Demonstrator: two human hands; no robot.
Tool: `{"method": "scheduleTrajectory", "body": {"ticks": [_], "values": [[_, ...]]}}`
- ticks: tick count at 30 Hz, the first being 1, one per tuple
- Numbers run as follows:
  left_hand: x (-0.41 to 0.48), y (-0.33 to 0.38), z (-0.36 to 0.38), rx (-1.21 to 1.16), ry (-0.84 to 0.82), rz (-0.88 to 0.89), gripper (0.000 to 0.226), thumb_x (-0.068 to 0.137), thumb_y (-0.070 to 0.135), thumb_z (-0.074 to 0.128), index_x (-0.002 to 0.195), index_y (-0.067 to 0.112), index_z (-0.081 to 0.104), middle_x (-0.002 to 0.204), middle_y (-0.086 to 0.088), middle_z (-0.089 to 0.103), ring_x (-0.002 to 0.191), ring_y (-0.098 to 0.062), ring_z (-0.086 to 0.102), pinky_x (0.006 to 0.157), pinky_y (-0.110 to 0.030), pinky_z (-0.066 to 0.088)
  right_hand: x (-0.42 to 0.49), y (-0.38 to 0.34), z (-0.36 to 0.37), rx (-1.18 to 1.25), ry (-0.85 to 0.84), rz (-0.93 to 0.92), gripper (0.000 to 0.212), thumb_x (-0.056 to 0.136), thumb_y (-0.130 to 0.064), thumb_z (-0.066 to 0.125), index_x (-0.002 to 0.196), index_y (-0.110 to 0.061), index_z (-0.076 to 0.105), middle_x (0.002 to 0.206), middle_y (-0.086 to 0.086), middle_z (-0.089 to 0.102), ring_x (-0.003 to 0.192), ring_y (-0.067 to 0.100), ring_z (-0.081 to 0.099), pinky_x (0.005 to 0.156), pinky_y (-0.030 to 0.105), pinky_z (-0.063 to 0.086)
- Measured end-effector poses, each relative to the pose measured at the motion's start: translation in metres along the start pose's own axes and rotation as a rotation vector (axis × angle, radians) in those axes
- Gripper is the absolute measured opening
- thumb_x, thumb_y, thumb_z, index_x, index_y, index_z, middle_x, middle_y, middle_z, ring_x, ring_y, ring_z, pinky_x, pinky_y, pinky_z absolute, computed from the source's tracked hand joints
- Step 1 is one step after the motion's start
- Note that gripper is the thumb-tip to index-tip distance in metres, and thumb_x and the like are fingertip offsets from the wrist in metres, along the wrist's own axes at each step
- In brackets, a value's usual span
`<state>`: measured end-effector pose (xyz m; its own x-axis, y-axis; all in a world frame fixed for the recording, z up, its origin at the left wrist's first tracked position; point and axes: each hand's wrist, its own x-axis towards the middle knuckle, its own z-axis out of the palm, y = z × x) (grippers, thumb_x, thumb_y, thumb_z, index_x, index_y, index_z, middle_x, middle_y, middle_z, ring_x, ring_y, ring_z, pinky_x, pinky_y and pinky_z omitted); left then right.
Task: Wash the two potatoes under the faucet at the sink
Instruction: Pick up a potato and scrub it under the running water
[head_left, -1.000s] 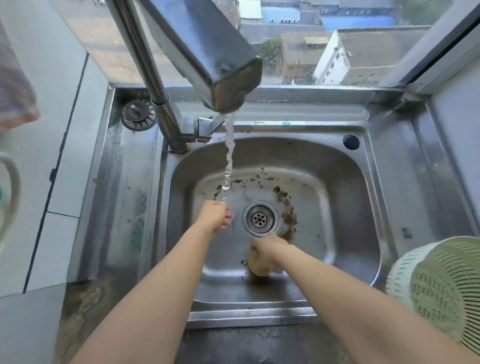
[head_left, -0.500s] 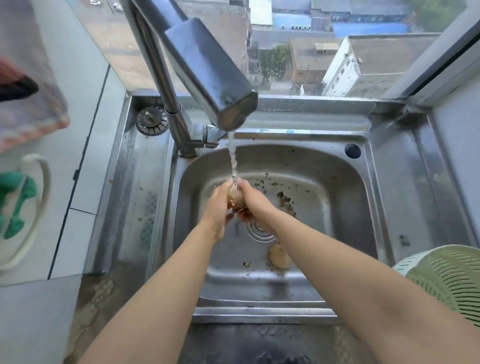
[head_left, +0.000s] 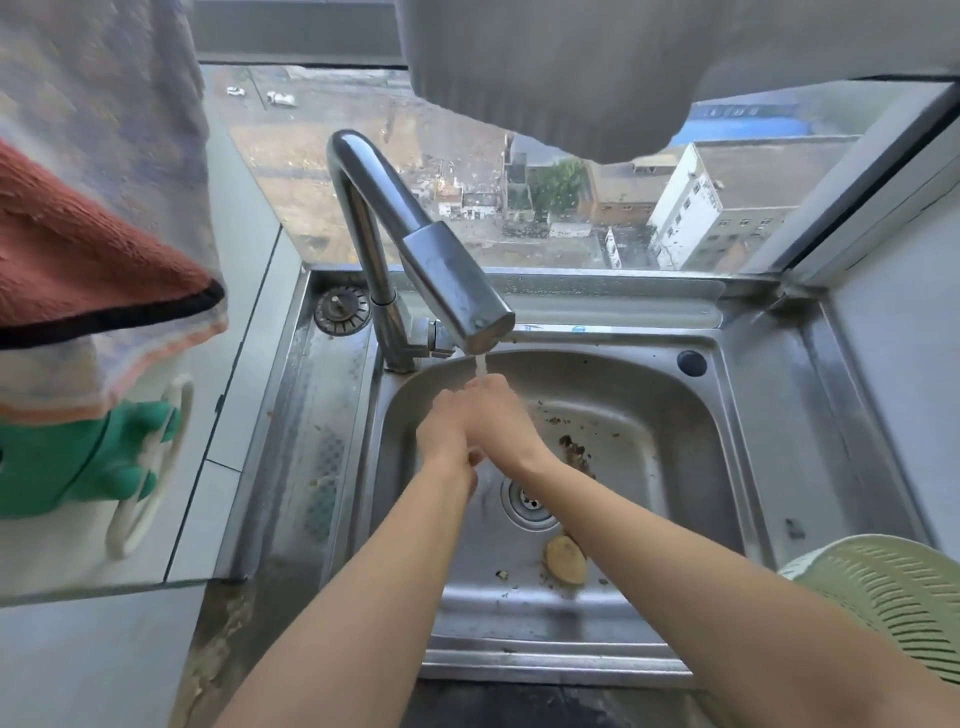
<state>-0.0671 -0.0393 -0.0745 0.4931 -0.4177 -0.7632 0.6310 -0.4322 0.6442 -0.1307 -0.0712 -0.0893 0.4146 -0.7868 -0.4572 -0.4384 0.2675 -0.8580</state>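
Head view looks down into a steel sink (head_left: 769, 415) set under a window, with the faucet (head_left: 415, 249) rising at about 11 o'clock of the basin and its spout ending over the basin's far-left part. A thin stream of water (head_left: 481, 364) falls from the spout straight onto the two hands, which are pressed together directly beneath it. The left hand (head_left: 444, 431) sits at 9 o'clock of the pair and the right hand (head_left: 501, 415) at 3 o'clock, palms turned toward each other and fingers curled inward, touching along their inner edges. Whatever lies between the palms is hidden by the hands themselves, so I cannot tell whether they are clasping a potato or only each other. One potato (head_left: 565, 560) lies loose on the basin floor, well apart from both hands, at about 5 o'clock from the drain (head_left: 530, 501) and just beside it; the right forearm passes above it without touching. Brown dirt specks (head_left: 574, 449) are scattered on the basin floor at 1 o'clock of the drain. A pale green slotted colander (head_left: 883, 597) stands on the sink's right ledge at 4 o'clock of the basin. At 9 o'clock, on the left wall, hang a reddish-brown cloth (head_left: 88, 260) and, below it, a green glove (head_left: 78, 457).
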Motion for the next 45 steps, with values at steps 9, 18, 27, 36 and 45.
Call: {"method": "scheduleTrajectory", "body": {"ticks": [9, 18, 27, 36, 45], "values": [[-0.003, -0.010, -0.016, 0.390, 0.084, 0.193, 0.046, 0.101, 0.035, 0.030, 0.092, 0.003, 0.062, 0.077, -0.013, 0.062, 0.060, -0.024, 0.058, 0.066, -0.040, 0.056, -0.022, 0.005, 0.001, 0.043, -0.023, -0.044, 0.043, 0.084, -0.052, 0.055, 0.110, -0.019, 0.051, 0.112, 0.007, 0.045, 0.095, 0.024, 0.060, 0.078, 0.044, 0.058], [-0.022, -0.006, -0.020, 0.332, -0.023, 0.095, 0.040, 0.096, 0.037, 0.028, 0.080, 0.011, 0.055, 0.059, -0.008, 0.048, 0.044, -0.016, 0.038, 0.041, -0.020, 0.030, -0.027, 0.001, -0.007, -0.023, -0.045, -0.155, 0.041, 0.088, -0.046, 0.055, 0.119, -0.020, 0.052, 0.115, 0.011, 0.056, 0.101, 0.022, 0.061, 0.081, 0.031, 0.055], [-0.031, -0.008, -0.022, 0.428, -0.010, 0.173, 0.056, 0.094, 0.051, 0.025, 0.066, 0.014, 0.057, 0.059, -0.006, 0.051, 0.049, -0.016, 0.039, 0.047, -0.026, 0.029, -0.033, -0.005, -0.008, -0.202, 0.073, -0.182, 0.045, 0.100, -0.047, 0.030, 0.105, -0.015, 0.061, 0.107, 0.009, 0.068, 0.099, 0.026, 0.063, 0.089, 0.044, 0.050], [-0.038, -0.009, -0.020, 0.529, -0.161, 0.210, 0.070, 0.085, 0.075, 0.031, 0.065, 0.013, 0.058, 0.053, -0.002, 0.050, 0.043, -0.014, 0.038, 0.041, -0.021, 0.028, -0.028, -0.011, -0.007, 0.212, 0.157, 0.017, 0.032, 0.097, -0.037, 0.041, 0.085, -0.016, 0.061, 0.088, 0.010, 0.065, 0.088, 0.028, 0.062, 0.085, 0.049, 0.052], [-0.037, -0.013, -0.018, 0.535, -0.162, 0.340, 0.068, 0.097, 0.061, 0.024, 0.076, 0.014, 0.068, 0.054, 0.000, 0.058, 0.045, -0.014, 0.046, 0.047, -0.023, 0.037, -0.028, -0.018, -0.005, 0.342, 0.172, 0.022, 0.031, 0.100, -0.036, 0.043, 0.092, -0.015, 0.065, 0.086, 0.007, 0.067, 0.078, 0.021, 0.063, 0.057, 0.027, 0.048]]}}
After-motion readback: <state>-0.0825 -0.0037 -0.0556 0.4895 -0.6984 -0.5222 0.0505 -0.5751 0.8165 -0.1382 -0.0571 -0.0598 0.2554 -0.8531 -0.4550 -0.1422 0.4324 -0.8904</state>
